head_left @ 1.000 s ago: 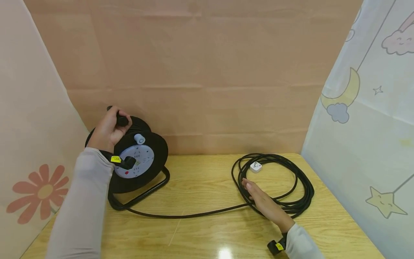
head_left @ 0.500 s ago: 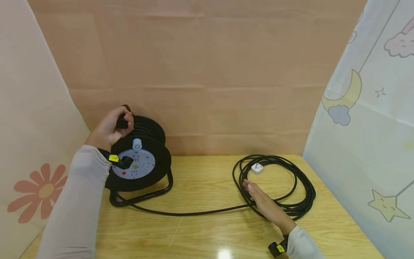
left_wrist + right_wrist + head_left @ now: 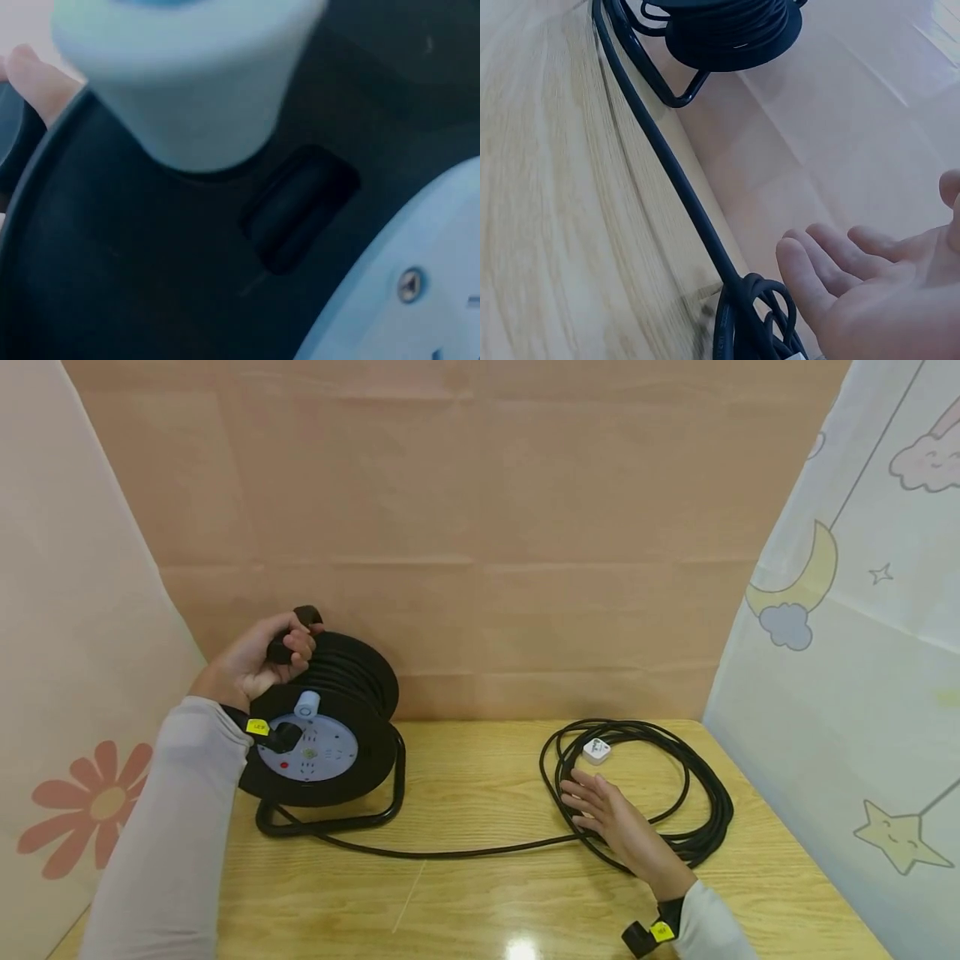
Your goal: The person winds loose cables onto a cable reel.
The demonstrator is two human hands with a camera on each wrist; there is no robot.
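Note:
A black cable reel (image 3: 372,752) with a pale blue socket face stands at the left on its tubular frame. My left hand (image 3: 258,662) grips the reel's top handle (image 3: 307,615), fingers curled round it. Close up in the left wrist view is the reel's pale winding knob (image 3: 202,112). My right hand (image 3: 626,831) holds nothing, its fingers spread over the left side of a loose coil of black cable (image 3: 716,818). In the right wrist view the fingers are nearly straight beside the coil. One length of cable (image 3: 450,855) runs from the coil to the reel.
A white plug (image 3: 597,751) lies inside the coil near its upper left. The wooden table (image 3: 480,910) is bounded by a brown paper backdrop (image 3: 525,610) behind and printed sheets (image 3: 810,710) on both sides.
The reel has turned and settled more upright on its frame, its handle shifting right with my left hand. My right hand's fingers have spread and lifted slightly at the coil.

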